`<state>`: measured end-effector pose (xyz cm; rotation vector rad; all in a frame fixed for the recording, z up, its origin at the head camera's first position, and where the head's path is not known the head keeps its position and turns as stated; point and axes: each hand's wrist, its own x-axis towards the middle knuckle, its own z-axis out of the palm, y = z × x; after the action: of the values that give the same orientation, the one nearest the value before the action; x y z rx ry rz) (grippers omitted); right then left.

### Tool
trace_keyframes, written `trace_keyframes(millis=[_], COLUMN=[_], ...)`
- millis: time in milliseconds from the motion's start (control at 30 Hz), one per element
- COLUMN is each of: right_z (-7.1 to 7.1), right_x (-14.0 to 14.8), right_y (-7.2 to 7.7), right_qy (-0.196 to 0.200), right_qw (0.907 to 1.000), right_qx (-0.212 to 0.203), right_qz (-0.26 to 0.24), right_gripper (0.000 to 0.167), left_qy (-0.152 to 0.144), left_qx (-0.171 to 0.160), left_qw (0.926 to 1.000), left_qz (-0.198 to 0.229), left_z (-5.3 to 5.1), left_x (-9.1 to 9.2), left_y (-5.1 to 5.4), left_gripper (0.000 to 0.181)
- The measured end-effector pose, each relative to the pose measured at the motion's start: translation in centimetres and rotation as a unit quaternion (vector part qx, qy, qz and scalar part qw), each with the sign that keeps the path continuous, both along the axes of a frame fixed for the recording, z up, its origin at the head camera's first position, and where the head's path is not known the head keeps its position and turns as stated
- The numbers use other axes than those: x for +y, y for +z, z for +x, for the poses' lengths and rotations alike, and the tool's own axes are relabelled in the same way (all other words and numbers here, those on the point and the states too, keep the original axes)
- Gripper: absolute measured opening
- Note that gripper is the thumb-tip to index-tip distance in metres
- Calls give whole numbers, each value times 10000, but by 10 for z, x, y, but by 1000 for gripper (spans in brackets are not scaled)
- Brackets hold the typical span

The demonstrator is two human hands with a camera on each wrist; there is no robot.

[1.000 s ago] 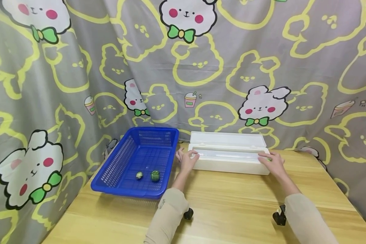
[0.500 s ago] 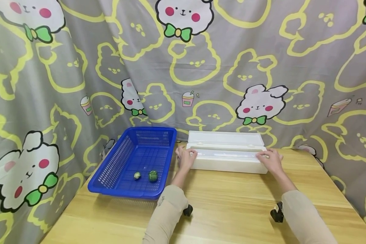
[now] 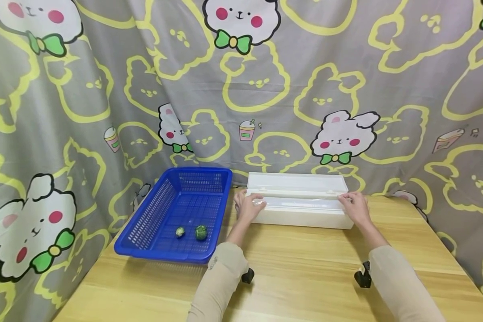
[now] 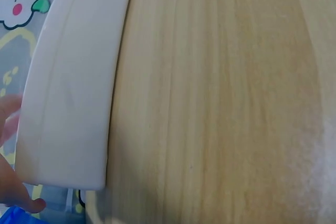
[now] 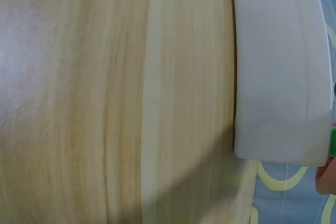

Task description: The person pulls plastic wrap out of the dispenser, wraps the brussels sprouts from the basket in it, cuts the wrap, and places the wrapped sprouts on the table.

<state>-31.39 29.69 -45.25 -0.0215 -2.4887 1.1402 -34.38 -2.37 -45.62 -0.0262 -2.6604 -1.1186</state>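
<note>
A long white box (image 3: 302, 218) stands on the table with its lid (image 3: 298, 183) raised at the back. Clear, shiny film (image 3: 302, 202) lies across its opening. At the box's left end, the left hand (image 3: 248, 210) pinches the film's edge between thumb and finger. The right hand (image 3: 357, 210) does the same at the right end, fingertips over the rim. In the left wrist view, fingers (image 4: 11, 187) show past the end of the white box (image 4: 73, 87). The right wrist view has the box (image 5: 283, 77) with a bit of the right hand (image 5: 327, 178) at its corner.
A blue perforated basket (image 3: 167, 253) is left of the box, close to the left hand, with a small pale green ball-like item (image 3: 180, 232) and a larger green one (image 3: 201, 232) inside. A patterned curtain (image 3: 209, 89) hangs behind the wooden table (image 3: 302, 268).
The right hand has moved slightly back and up over the box's opening, and its fingertips now sit nearer the lid hinge. The left hand stays at the left end. The view has shifted slightly.
</note>
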Motion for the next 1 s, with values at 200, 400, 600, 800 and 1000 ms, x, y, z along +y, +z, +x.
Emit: trace_keyframes(millis=[200, 400, 600, 800, 1000], right_z=[-3, -6, -8, -9, -9], right_x=[0, 2, 3, 9, 10], right_y=[1, 1, -1, -2, -2], right_qy=[-131, -133, 147, 533, 261], right_qw=[9992, 9984, 9972, 9966, 9967], right_qx=[384, 512, 725, 625, 747], right_qz=[52, 180, 94, -7, 190], right_gripper=[25, 23, 20, 25, 19], left_qy=[-1, 58, -221, -578, -362], left_qx=[61, 737, 1122, 1321, 1228], left_qw=[9998, 9949, 9902, 9895, 9916], left_qz=[-166, -690, -803, -20, -196], left_z=[-4, -7, -10, -14, -16], left_x=[4, 6, 6, 3, 0], left_y=[4, 8, 8, 5, 5], left_gripper=[12, 12, 9, 12, 21])
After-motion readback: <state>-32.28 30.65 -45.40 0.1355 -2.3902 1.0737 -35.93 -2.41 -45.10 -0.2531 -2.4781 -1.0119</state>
